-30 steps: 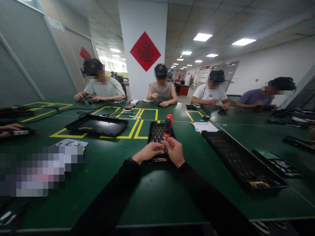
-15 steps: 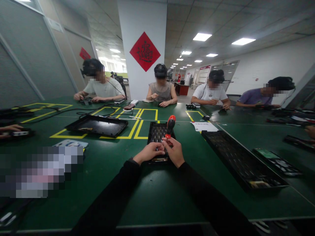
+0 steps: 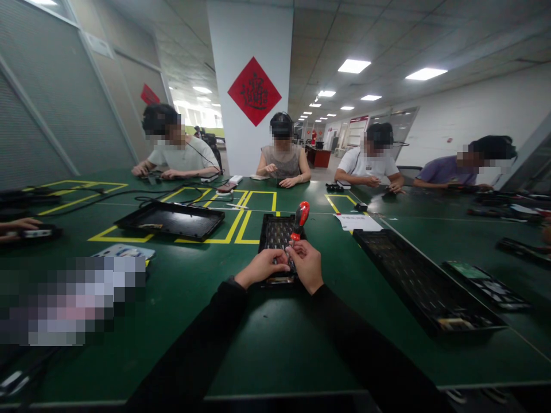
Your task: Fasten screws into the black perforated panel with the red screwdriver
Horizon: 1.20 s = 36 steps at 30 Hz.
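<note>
A screwdriver (image 3: 302,217) with a red and black handle stands nearly upright, leaning slightly right, over a small black tray (image 3: 270,225) of many little compartments. My right hand (image 3: 309,267) is closed round its shaft, just below the red collar. Thumb and fingers of my left hand (image 3: 262,267) are pinched together beside the shaft's lower end, over the near part of the tray. Whatever lies between those left fingertips is too small to make out. Both hands cover the screwdriver's tip and part of the tray.
A shallow black tray (image 3: 189,221) lies to the left, a long black one (image 3: 424,281) to the right. Beyond that is a device with a green board (image 3: 472,271). A paper sheet (image 3: 358,222) and cables (image 3: 103,197) lie farther back. Several people sit across the green table (image 3: 275,350).
The screwdriver's handle has tipped slightly to the right. My right fingers have shifted a little on the shaft; my left hand has hardly moved.
</note>
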{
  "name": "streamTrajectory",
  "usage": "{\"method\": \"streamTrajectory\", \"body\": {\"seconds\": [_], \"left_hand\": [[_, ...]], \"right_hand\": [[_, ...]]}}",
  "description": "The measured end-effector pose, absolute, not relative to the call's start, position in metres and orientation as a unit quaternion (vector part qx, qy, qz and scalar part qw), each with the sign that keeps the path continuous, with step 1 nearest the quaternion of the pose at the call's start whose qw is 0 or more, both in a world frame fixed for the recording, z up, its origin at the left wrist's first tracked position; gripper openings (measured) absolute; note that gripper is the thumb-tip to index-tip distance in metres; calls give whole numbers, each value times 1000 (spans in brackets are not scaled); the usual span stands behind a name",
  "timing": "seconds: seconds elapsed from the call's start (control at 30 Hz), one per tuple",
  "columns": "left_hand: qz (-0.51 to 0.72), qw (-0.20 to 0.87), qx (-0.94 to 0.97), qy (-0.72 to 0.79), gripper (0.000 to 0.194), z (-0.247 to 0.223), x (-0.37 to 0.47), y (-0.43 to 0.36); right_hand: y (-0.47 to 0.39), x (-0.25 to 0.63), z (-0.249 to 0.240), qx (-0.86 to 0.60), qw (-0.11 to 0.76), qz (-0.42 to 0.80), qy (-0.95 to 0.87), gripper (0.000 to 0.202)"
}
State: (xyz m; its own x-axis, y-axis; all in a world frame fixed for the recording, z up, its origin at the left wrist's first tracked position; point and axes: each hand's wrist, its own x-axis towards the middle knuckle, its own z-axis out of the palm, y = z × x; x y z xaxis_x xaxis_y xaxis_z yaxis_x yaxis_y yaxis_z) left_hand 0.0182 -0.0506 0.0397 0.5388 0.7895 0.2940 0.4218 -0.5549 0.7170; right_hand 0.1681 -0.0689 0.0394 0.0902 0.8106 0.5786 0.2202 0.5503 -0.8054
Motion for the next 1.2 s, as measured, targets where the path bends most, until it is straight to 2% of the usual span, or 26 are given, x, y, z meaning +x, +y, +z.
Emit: {"method": "streamTrajectory", "body": {"seconds": [0.3,0.73,1.2], "left_hand": [[290,348,833,318,21,47,15,-51],[254,365,846,295,21,46,12,-51],[262,322,853,317,18,44,12,-50]], "right_hand": [[-70,169,38,-416,607,221,-640,24],[-72,169,42,-424,611,227,-629,26],[-75,168,44,-416,597,204,-655,22]]}}
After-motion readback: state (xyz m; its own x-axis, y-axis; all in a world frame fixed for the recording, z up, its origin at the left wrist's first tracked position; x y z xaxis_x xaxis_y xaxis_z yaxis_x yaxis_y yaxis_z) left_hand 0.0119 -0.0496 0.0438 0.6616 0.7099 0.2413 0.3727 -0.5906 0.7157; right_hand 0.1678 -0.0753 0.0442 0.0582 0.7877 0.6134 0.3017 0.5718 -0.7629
